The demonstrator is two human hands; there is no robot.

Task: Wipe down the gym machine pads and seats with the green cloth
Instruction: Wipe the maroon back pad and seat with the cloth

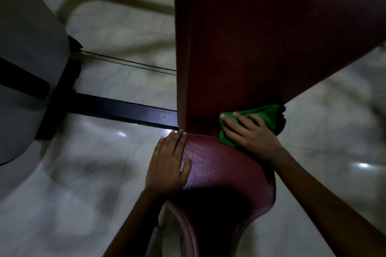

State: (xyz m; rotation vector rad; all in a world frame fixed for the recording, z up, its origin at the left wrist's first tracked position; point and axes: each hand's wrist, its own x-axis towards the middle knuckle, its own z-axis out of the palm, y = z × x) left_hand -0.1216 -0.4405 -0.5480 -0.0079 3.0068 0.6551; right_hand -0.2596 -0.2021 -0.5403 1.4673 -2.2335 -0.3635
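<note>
A dark red back pad (261,37) rises ahead and meets a dark red seat (225,165) at a seam below the middle of the view. My right hand (248,131) presses the green cloth (264,111) with spread fingers against the bottom right of the back pad, just above the seam. Part of the cloth is hidden under the hand. My left hand (167,162) lies flat on the seat's left edge, fingers straight, thumb on the seat top. It holds nothing.
A black frame bar (117,108) and two thin cables (129,64) run left from the pad to a grey machine housing (27,69). Glossy pale floor tiles (94,183) surround the bench. My shadow darkens the seat's near end.
</note>
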